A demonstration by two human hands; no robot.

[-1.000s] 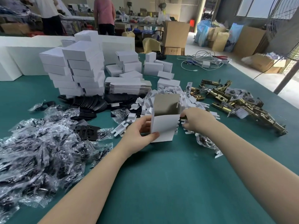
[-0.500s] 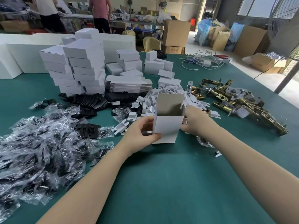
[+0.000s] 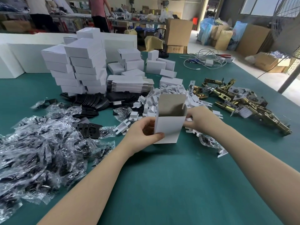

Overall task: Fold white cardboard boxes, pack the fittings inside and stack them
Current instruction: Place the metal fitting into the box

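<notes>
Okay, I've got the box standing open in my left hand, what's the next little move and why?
Probably lift the white insert your right hand pinches and slip it into the box. The box stands upright, top flap up, held by your left hand, and looks empty from here.

White box (image 3: pixel 167 129) (grey inside), teal table (image 3: pixel 162 184)

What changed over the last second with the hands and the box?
The right hand came in from the pile of white inserts to the box's right side and now pinches a white insert there. The left hand kept its grip on the upright, open box; the stacks stayed put.
</notes>
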